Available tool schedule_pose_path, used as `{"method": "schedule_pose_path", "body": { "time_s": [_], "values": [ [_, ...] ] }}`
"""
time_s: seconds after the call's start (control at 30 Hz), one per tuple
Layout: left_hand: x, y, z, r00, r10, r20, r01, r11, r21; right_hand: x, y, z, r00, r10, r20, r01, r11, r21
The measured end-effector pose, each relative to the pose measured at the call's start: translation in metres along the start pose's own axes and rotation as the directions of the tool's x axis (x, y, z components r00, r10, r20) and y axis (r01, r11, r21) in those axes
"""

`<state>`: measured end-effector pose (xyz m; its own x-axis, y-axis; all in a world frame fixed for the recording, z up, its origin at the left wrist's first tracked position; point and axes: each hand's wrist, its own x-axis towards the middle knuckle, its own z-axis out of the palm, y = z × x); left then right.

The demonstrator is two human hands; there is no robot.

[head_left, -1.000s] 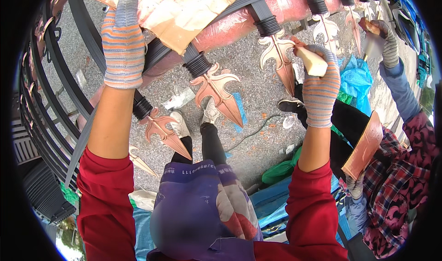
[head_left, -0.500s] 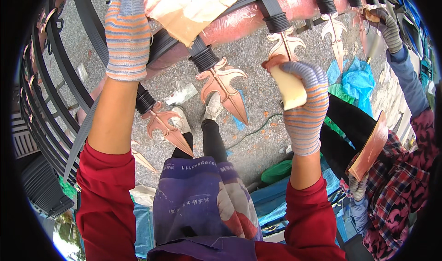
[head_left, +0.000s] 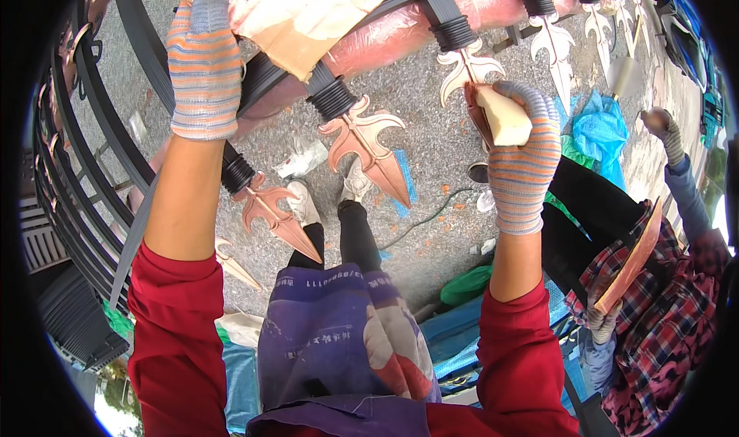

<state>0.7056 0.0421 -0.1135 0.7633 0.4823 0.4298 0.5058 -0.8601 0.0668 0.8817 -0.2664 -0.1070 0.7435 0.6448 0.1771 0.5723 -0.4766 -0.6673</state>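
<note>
My left hand [head_left: 204,87], in a striped knit glove, grips the edge of a flat cardboard piece [head_left: 296,25] smeared with copper-pink paint. My right hand [head_left: 527,164], gloved alike, is closed round a cream sponge [head_left: 503,121] with a reddish-brown stained end. That end presses on a spear-shaped fence finial [head_left: 467,69], covering part of its blade. Nearer me are a copper-coloured finial [head_left: 362,140] and a smaller-looking one [head_left: 273,212], both below black ribbed collars. More finials, paler, line the rail to the right.
Dark metal fence bars [head_left: 100,106] curve along the left. A plastic-wrapped pink roll [head_left: 385,46] lies under the rail. At right a co-worker in a plaid top [head_left: 654,298] holds a paint-smeared board [head_left: 633,260]. A blue plastic bag [head_left: 600,133] and thin cable [head_left: 423,225] lie on the ground.
My right hand and sponge have moved slightly right and down along the finial's blade. The co-worker's raised hand has drawn back from the far finials, and their board has tilted.
</note>
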Motion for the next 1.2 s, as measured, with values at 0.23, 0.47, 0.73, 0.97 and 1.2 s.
{"method": "schedule_pose_path", "body": {
  "time_s": [0.23,0.47,0.73,0.97,1.2],
  "values": [
    [-0.015,0.012,0.006,0.990,-0.145,-0.002,0.141,0.971,-0.190,-0.048,0.003,-0.012,0.996,0.085,0.011,-0.085,0.996,0.016],
    [-0.022,0.012,0.008,0.993,-0.116,-0.024,0.103,0.943,-0.318,-0.005,0.022,0.007,0.997,-0.034,-0.071,0.034,0.999,-0.004],
    [-0.024,0.033,-0.012,0.996,-0.064,-0.068,0.038,0.943,-0.331,-0.057,0.035,-0.031,0.989,0.041,-0.141,-0.036,0.999,0.034],
    [-0.029,0.030,-0.006,0.970,-0.242,0.006,0.215,0.851,-0.479,-0.021,0.033,-0.020,0.991,-0.036,-0.128,0.028,0.998,-0.061],
    [-0.026,0.038,-0.006,0.902,-0.397,0.168,0.361,0.485,-0.796,-0.022,0.038,-0.009,0.993,-0.068,-0.097,0.062,0.996,-0.058]
  ]
}}
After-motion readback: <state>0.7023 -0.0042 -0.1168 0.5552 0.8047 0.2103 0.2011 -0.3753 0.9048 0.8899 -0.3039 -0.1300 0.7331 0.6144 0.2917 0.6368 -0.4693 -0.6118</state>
